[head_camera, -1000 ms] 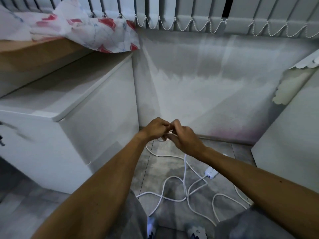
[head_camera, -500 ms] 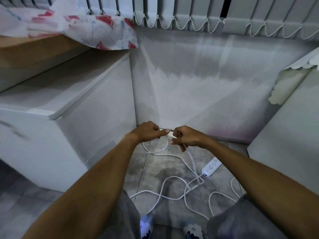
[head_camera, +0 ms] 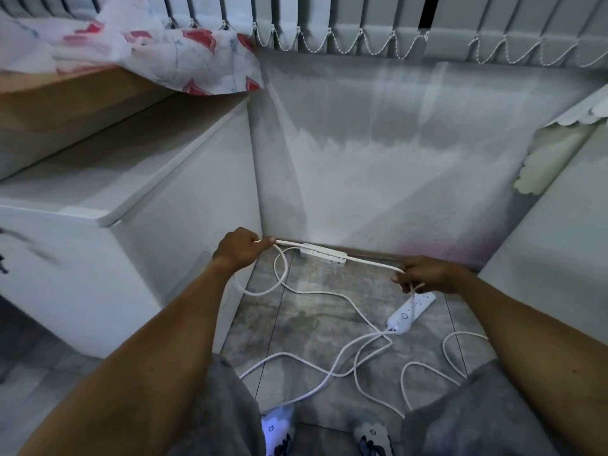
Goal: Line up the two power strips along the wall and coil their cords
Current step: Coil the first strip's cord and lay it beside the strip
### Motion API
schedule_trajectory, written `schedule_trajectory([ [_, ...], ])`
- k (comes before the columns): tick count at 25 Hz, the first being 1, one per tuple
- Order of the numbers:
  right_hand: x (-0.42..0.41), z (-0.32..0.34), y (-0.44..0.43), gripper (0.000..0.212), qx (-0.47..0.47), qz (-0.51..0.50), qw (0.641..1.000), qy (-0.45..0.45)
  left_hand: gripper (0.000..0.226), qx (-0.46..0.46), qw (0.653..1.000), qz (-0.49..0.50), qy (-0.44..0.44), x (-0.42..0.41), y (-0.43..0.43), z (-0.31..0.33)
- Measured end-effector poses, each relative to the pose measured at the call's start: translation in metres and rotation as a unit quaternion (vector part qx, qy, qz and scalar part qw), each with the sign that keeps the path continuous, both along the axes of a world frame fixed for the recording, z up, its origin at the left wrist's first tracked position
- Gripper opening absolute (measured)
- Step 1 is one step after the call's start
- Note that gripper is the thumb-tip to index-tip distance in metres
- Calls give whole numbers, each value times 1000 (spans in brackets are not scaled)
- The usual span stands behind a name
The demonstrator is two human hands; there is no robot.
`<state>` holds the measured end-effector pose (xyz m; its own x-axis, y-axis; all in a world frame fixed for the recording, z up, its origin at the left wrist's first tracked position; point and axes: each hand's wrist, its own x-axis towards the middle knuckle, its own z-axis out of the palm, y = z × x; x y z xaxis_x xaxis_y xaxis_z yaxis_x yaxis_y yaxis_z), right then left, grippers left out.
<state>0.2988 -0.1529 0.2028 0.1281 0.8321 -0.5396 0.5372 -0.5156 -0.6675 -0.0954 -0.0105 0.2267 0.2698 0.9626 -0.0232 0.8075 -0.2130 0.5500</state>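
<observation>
Cord (head_camera: 371,263), white, round: stretched taut between two hands above the floor, near the foot of the wall. Left hand (head_camera: 240,250) pinched shut on one end of the stretch, by the floor's far left corner; right hand (head_camera: 427,274) closed on the other end, toward the far right. Judged light, limp and smooth-jacketed; likely to spring out of loops unless each turn was pinned, best taken near the strip body and fed hand over hand. First power strip (head_camera: 324,253): lay flat against the wall's base at the floor's far edge, seemingly already lined up. Second power strip (head_camera: 411,312): lay askew, nearer the right edge of the floor, away from the wall, not yet aligned. Loose cord loops (head_camera: 329,366): crossed over one another at mid-floor, tangled; judged the main snag for coiling. White cabinet (head_camera: 138,258) crowded the left side; another white unit (head_camera: 559,258) the right. Flowered cloth (head_camera: 184,54) hung above the cabinet. Feet (head_camera: 279,432) at the near edge.
</observation>
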Motion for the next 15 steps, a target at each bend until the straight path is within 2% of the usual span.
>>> schedule_trajectory([
  [3,3,10,-2,12,15,-100,981,167,58,-26,1000,12,-7,5,5,-7],
  [4,3,17,3,14,46,-126,971,199,54,-42,999,16,-25,5,8,-9],
  [6,-2,30,11,21,110,-133,965,198,43,-71,995,19,-71,8,11,-12],
  [8,-12,36,16,23,144,-99,977,123,33,-99,987,14,-124,15,10,-12],
  [12,-29,33,17,19,136,-12,989,-49,45,-83,985,-1,-153,29,4,-4],
  [14,-46,37,15,19,115,79,979,-151,46,-89,983,-10,-160,36,2,1],
  [15,-61,38,16,21,112,143,960,-215,45,-93,982,-16,-166,39,1,3],
])
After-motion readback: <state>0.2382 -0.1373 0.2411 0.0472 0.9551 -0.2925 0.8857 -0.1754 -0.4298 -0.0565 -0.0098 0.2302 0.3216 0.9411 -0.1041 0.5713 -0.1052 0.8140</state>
